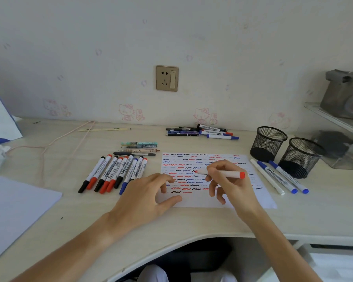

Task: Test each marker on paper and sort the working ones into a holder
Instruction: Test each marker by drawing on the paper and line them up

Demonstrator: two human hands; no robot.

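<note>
A white test paper (210, 201) covered in red, blue and black squiggles lies in the middle of the desk. My right hand (228, 184) grips a red marker (230, 174), uncapped, with its tip on the paper. My left hand (149, 195) rests flat with fingers spread on the paper's left edge. A row of several capped markers (114, 173) lies left of the paper. Two black mesh holders (268, 143) (301, 157) stand at the right, with three markers (279, 177) lying in front of them.
A second heap of pens and markers (202, 132) lies at the back near the wall, and a few other pens (139, 148) sit above the marker row. Loose paper (12, 208) lies at the left, a clear tray (340, 151) at far right. The desk edge curves inward near me.
</note>
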